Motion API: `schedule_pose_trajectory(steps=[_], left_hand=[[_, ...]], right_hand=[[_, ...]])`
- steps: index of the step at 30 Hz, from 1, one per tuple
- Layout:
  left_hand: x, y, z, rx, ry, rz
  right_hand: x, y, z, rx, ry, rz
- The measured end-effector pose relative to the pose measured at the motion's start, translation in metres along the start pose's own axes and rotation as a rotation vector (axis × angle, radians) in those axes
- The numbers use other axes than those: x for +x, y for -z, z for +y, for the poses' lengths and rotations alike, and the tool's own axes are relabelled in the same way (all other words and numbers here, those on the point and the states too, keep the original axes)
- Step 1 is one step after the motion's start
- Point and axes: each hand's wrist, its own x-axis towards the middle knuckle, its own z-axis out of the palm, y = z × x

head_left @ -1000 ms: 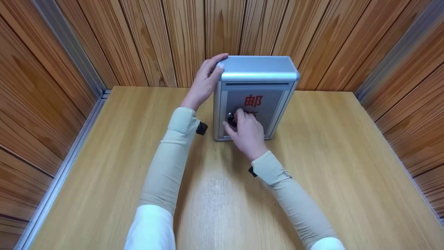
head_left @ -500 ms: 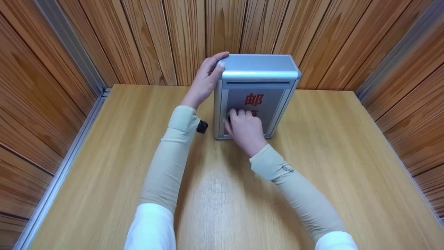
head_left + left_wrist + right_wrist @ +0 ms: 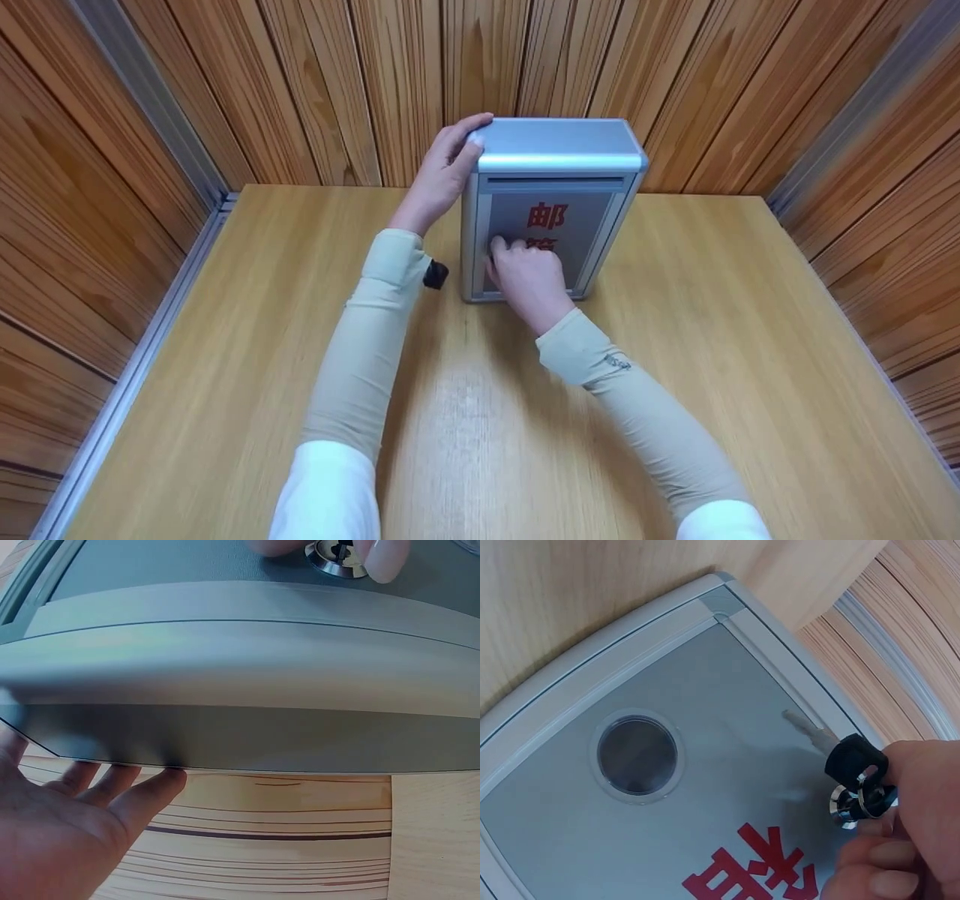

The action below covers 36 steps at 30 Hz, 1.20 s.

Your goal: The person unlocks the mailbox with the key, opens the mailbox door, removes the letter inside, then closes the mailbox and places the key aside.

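Observation:
A silver metal mailbox (image 3: 562, 142) with red characters and a slot stands upright on the table. My left hand (image 3: 439, 176) grips its upper left corner, thumb at the front and fingers around the back, as the left wrist view also shows. My right hand (image 3: 531, 279) is at the left side of the front door, pinching a black-headed key (image 3: 883, 799) at the round chrome lock (image 3: 841, 808). A second key (image 3: 851, 757) hangs from the same ring, its blade against the door. From the head view, the right hand covers the lock and keys.
Below the red characters, the door has a round dark window (image 3: 637, 756). The wooden table (image 3: 465, 420) extends in front of the mailbox. Wood-plank walls (image 3: 480, 75) enclose the back and sides, with metal rails (image 3: 150, 322) along the edges.
The right hand has turned at the lock, its knuckles rolling over to cover the lock and keys seen earlier. The left hand stays on the mailbox corner.

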Motion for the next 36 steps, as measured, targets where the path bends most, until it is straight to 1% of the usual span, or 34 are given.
schedule_pose_trajectory(steps=[3, 5, 8, 11, 16, 24, 28, 32, 36], left_hand=[[-0.0004, -0.0001, -0.0001, -0.001, 0.004, -0.004], [-0.0008, 0.0002, 0.0000, 0.000, 0.008, -0.004], [-0.0010, 0.0007, 0.0000, 0.001, 0.012, -0.008], [-0.0008, 0.0012, -0.0001, 0.005, 0.008, -0.014], [-0.0003, 0.0022, -0.0002, 0.005, 0.001, -0.019], [-0.0009, 0.0019, -0.0007, 0.000, 0.001, -0.024], [-0.0017, 0.0021, -0.0010, 0.007, -0.003, -0.020], [-0.0012, 0.0022, -0.0012, 0.014, -0.010, -0.022], [-0.0003, 0.0018, -0.0008, 0.019, -0.012, -0.023]], right_hand=[[-0.0009, -0.0025, 0.0011, 0.011, 0.011, 0.028], [-0.0010, -0.0035, 0.0017, 0.024, 0.019, 0.024], [-0.0008, -0.0040, 0.0028, 0.062, 0.013, -0.009], [-0.0006, -0.0049, 0.0035, 0.112, -0.019, -0.046], [-0.0012, -0.0058, 0.0033, 0.247, -0.092, -0.095], [-0.0046, -0.0055, 0.0049, 0.540, -0.228, -0.149], [-0.0060, -0.0051, 0.0060, 0.668, -0.288, -0.188], [-0.0062, -0.0046, 0.0071, 0.728, -0.314, -0.207], [-0.0063, -0.0042, 0.0078, 0.744, -0.323, -0.226]])
